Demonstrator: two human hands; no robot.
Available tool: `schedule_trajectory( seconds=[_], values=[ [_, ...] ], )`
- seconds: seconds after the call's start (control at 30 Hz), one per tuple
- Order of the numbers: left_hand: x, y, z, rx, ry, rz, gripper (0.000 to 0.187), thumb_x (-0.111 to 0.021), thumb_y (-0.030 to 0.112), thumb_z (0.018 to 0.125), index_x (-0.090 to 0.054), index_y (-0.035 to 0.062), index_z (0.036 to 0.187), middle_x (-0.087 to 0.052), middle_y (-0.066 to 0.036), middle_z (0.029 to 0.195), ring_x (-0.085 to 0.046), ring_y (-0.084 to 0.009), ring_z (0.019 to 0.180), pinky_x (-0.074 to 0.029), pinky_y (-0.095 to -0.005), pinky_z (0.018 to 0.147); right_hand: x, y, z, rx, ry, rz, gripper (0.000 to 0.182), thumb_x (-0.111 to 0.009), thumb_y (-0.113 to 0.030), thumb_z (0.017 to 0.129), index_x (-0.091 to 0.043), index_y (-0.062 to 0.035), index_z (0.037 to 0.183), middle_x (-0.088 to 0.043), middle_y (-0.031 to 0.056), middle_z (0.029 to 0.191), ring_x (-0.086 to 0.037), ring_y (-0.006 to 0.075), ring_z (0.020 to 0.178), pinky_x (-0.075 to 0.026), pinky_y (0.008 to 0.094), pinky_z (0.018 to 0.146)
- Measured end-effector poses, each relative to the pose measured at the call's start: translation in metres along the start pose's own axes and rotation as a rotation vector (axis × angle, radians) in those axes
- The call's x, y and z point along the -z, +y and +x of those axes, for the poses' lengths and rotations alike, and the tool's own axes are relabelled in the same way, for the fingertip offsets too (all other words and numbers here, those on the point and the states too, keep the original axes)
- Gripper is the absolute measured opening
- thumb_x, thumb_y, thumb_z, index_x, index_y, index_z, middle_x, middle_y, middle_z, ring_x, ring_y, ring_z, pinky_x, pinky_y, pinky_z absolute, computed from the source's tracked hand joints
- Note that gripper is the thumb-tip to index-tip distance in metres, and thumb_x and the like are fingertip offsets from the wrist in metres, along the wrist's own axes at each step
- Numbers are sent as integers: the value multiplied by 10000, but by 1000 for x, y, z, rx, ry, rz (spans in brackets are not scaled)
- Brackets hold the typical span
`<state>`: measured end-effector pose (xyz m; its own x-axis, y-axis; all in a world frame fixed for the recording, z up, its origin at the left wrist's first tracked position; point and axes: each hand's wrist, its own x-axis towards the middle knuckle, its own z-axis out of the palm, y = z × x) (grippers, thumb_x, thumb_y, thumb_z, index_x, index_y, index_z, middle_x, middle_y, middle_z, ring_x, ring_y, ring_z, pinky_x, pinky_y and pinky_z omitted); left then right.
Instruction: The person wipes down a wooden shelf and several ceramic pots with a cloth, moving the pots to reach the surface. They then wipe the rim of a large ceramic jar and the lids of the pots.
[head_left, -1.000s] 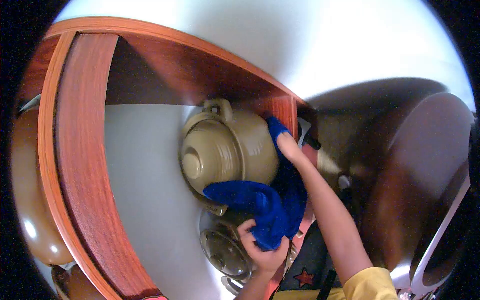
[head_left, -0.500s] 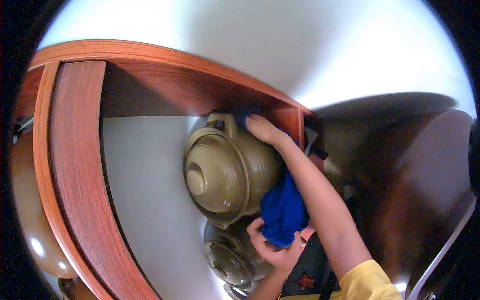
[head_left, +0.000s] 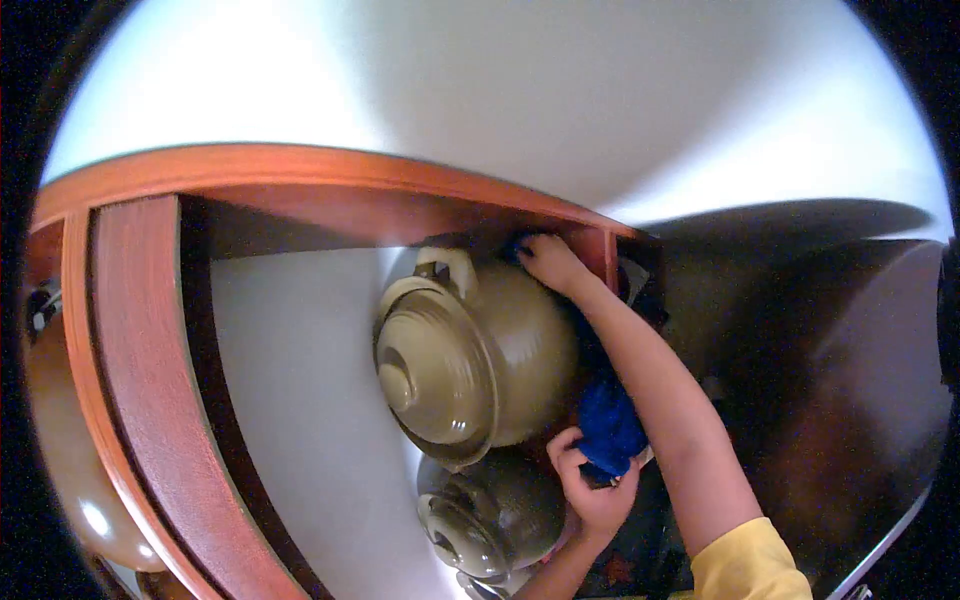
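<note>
A large olive-brown lidded pot (head_left: 535, 350) appears turned sideways in the view, its round lid (head_left: 430, 370) on and its knob facing left. My right hand (head_left: 552, 262) is at the pot's upper side near the loop handle (head_left: 460, 272), fingers curled on a bit of blue cloth. Most of the blue cloth (head_left: 612, 425) hangs bunched beside the pot's base, partly behind my right forearm. Lower down, my left hand (head_left: 603, 500) grips the bunched end between thumb and fingers. A smaller dark lidded pot (head_left: 510, 500) sits just left of that hand.
A reddish wooden frame (head_left: 300, 165) runs above the pots, and a wide wooden panel (head_left: 140, 330) stands at left. Beyond that panel is a shiny brown rounded object (head_left: 75, 440). A pale wall (head_left: 560, 90) fills the top, with a dark brown surface (head_left: 820, 380) at right.
The view has shifted, so the wooden frame and pots sit lower. My left hand has moved right with the cloth, away from the large pot. My right hand has slid slightly right along the pot.
</note>
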<state>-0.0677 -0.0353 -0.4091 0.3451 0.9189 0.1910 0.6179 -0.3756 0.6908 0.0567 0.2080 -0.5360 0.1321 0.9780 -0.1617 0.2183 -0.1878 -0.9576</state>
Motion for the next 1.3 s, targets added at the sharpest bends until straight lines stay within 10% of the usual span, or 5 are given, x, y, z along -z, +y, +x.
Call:
schedule_trajectory(
  seconds=[0.13, 0.33, 0.6, 0.93, 1.3],
  values=[
    [-5, 11, 1, 96, 74, -66, 586, -654, -11, 529, -367, 53, 1036, -412, -130, 1129, -403, -257, 1072, -296, -372, 961, 13, -11, -32, -120, 208, -205, 287, -619, -128, 691, -601, -21, 957, -593, 179, 1006, -534, 344, 999, -454, 437, 818],
    [0, 4, 1, 148, 115, -67, 586, -637, -21, 544, -361, 54, 1055, -396, -111, 1140, -395, -236, 1070, -289, -355, 966, 27, -39, -76, -110, 676, -570, 152, -538, -117, 723, -647, -40, 795, -590, 108, 861, -549, 270, 861, -488, 363, 708],
    [-7, 12, 11, 274, 148, -227, 591, -656, -36, 583, -367, 56, 1090, -397, -103, 1149, -425, -222, 1044, -336, -334, 931, 30, -45, -32, -33, -221, -63, 431, -301, -263, 894, -499, 5, 1168, -519, 278, 1130, -444, 380, 1132, -373, 447, 930],
    [-39, -7, 33, 152, 293, -163, 490, -695, -9, 621, -398, 55, 1006, -406, -154, 1136, -406, -288, 1073, -281, -387, 964, 5, -34, 14, 36, -185, 253, 651, -267, -548, 865, -280, -141, 1373, -160, 142, 1449, -118, 282, 1345, -47, 384, 1102],
    [-34, -6, 3, 178, 228, -202, 574, -729, 52, 613, -396, 60, 1081, -445, -84, 1086, -429, -210, 1013, -321, -339, 938, 32, -40, -62, -115, -190, -454, 522, -121, -308, 919, -160, -115, 1402, -191, 102, 1448, -146, 242, 1347, -52, 489, 1082]
  ],
)
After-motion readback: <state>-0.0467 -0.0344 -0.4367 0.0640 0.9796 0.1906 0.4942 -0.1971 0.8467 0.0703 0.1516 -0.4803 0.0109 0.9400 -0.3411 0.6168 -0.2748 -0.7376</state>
